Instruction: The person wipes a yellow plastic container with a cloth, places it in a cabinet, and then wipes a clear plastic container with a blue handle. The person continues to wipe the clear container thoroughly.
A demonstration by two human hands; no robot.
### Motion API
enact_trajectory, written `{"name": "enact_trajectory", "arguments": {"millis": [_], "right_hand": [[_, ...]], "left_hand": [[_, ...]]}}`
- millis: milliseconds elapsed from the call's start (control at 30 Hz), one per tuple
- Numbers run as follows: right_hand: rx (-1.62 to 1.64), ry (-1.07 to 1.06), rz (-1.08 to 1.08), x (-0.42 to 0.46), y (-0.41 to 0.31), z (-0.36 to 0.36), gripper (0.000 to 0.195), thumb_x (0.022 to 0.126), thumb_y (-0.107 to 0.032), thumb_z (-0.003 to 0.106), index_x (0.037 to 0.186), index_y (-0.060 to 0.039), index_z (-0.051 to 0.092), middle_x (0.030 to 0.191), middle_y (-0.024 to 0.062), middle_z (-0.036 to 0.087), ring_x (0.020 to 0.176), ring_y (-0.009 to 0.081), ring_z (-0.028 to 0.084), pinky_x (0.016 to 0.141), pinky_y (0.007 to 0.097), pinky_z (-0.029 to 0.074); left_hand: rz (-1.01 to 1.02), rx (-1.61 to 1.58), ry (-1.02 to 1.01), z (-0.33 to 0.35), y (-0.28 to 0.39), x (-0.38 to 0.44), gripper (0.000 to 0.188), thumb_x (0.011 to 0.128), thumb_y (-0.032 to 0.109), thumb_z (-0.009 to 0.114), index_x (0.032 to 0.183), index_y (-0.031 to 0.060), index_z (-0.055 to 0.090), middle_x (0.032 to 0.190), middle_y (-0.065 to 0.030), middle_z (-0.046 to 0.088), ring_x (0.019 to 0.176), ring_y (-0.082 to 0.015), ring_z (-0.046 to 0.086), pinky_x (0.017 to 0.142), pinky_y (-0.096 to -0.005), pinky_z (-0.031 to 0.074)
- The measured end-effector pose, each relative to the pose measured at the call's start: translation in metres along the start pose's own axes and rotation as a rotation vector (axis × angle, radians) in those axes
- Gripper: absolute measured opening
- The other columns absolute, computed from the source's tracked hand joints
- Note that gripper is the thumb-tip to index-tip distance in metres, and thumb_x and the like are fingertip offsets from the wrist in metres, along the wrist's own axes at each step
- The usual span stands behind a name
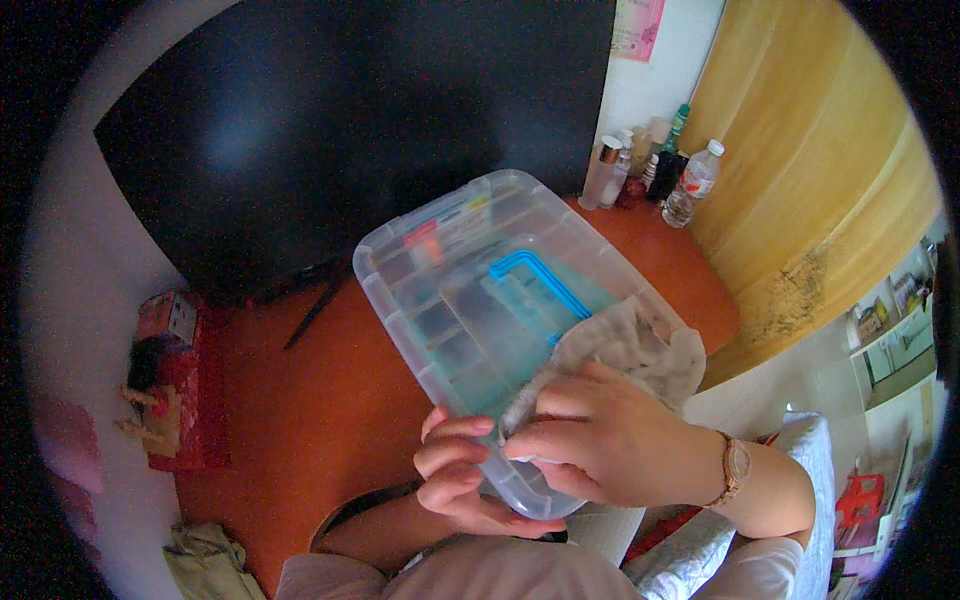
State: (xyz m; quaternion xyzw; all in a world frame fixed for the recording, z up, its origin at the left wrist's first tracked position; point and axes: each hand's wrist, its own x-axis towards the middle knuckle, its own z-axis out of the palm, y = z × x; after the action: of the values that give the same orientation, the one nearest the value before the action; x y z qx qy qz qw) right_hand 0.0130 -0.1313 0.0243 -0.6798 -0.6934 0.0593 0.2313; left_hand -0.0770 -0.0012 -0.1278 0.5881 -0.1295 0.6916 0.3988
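Observation:
A clear plastic storage box lid or box point(480, 315) with a blue folding handle point(551, 281) is tilted in front of me, above the desk. My left hand point(469, 472) grips its near left corner, fingers over the rim and thumb below. In my right hand point(600, 442) a crumpled, stained whitish cloth point(637, 349) is bunched against the near right part of the plastic. A watch is on my right wrist. Whether the box has a deep body below cannot be told.
Behind stands a large black screen point(360, 135) on the reddish-brown desk point(322, 405). A plastic water bottle point(691, 187) and several cosmetic bottles point(615, 172) stand at the back right, beside a yellow curtain point(802, 165). A red box point(199, 405) lies at the left edge.

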Motion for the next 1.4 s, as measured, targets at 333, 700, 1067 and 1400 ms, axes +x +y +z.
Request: {"name": "enact_trajectory", "arguments": {"millis": [333, 700, 1067, 1400], "right_hand": [[-0.243, -0.049, -0.101, 0.007, -0.013, -0.005, 0.016, 0.078, -0.022, 0.064, 0.090, -0.0108, 0.064, 0.094, 0.0049, 0.057, 0.092, 0.0244, 0.061, 0.073, 0.0364, 0.049], [0.020, 0.066, 0.102, 0.001, -0.003, -0.003, 0.015, 0.080, -0.013, 0.068, 0.094, -0.0095, 0.065, 0.095, 0.0061, 0.057, 0.087, 0.0267, 0.062, 0.073, 0.0387, 0.051], [-0.531, -0.054, 0.048, -0.014, 0.000, -0.033, 0.016, 0.080, -0.018, 0.064, 0.091, -0.0070, 0.065, 0.099, 0.0075, 0.056, 0.089, 0.0268, 0.061, 0.077, 0.0388, 0.053], [-0.176, 0.077, 0.041, -0.006, -0.014, 0.011, 0.014, 0.084, -0.016, 0.061, 0.092, -0.0056, 0.065, 0.110, 0.0107, 0.063, 0.104, 0.0283, 0.062, 0.087, 0.0400, 0.054]], "left_hand": [[-0.032, 0.036, 0.064, 0.005, 0.005, 0.000, 0.098, 0.048, 0.058, 0.097, 0.115, 0.0156, 0.040, 0.099, -0.0031, 0.052, 0.087, -0.0231, 0.063, 0.110, -0.0528, 0.033], [-0.003, 0.016, -0.017, -0.002, 0.003, 0.006, 0.097, 0.050, 0.057, 0.097, 0.117, 0.0158, 0.039, 0.100, -0.0034, 0.052, 0.086, -0.0223, 0.063, 0.109, -0.0527, 0.034], [-0.032, 0.053, -0.092, -0.010, 0.007, 0.009, 0.100, 0.048, 0.058, 0.097, 0.117, 0.0156, 0.038, 0.103, -0.0054, 0.051, 0.086, -0.0234, 0.063, 0.110, -0.0530, 0.034], [-0.003, 0.156, -0.083, -0.004, 0.007, 0.009, 0.096, 0.051, 0.061, 0.094, 0.115, 0.0164, 0.037, 0.102, -0.0041, 0.048, 0.091, -0.0235, 0.060, 0.110, -0.0519, 0.034]]}}
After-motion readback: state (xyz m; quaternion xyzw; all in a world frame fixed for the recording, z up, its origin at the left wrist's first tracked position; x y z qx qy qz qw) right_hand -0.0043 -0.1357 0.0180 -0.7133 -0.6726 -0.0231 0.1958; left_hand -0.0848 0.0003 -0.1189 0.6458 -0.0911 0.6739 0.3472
